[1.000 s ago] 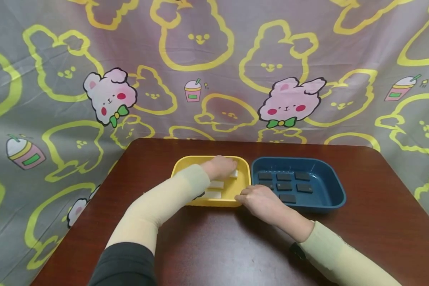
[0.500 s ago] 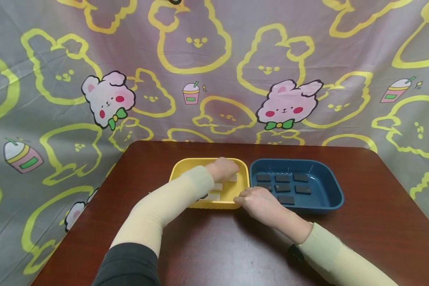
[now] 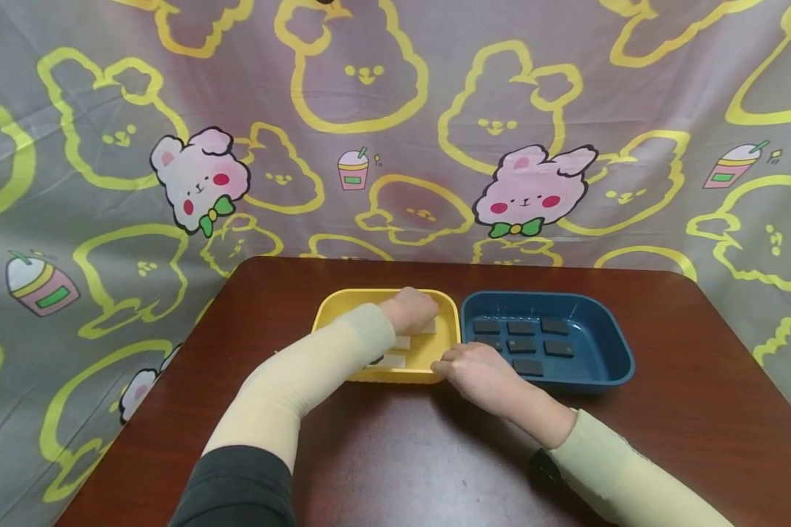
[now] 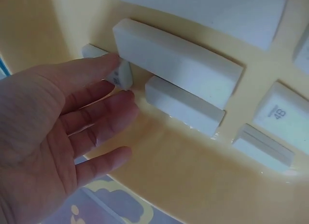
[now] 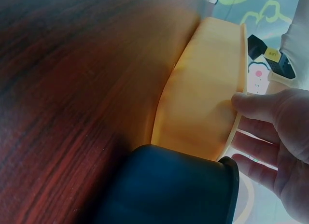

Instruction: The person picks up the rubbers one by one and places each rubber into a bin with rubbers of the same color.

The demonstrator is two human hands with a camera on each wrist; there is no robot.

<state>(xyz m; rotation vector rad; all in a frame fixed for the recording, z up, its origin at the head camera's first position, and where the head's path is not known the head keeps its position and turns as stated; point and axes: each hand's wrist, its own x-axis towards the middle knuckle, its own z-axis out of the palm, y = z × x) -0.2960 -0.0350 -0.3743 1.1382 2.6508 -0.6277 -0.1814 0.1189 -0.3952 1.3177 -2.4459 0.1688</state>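
Inside the yellow tray (image 3: 395, 376), my left hand (image 3: 409, 311) reaches to the far right corner. The left wrist view shows its thumb and index finger at a small white eraser (image 4: 125, 75), seemingly pinching it; part of the contact is hidden. Beside it lie other white erasers: a long one (image 4: 178, 62), a shorter one against it, and one marked 4B (image 4: 285, 113). My right hand (image 3: 477, 373) grips the tray's front right rim, with the thumb outside against the yellow wall (image 5: 203, 89) and the other fingers over the rim.
To the right, touching or nearly touching the yellow tray, stands a blue tray (image 3: 603, 351) with several dark rectangular blocks (image 3: 557, 348) in rows. Both trays stand on a brown wooden table (image 3: 382, 454). A patterned cloth (image 3: 409, 146) hangs behind the table.
A white eraser at my left fingertips sits slightly lower and is more covered by the hand than a second ago. The right hand keeps its grip on the rim.
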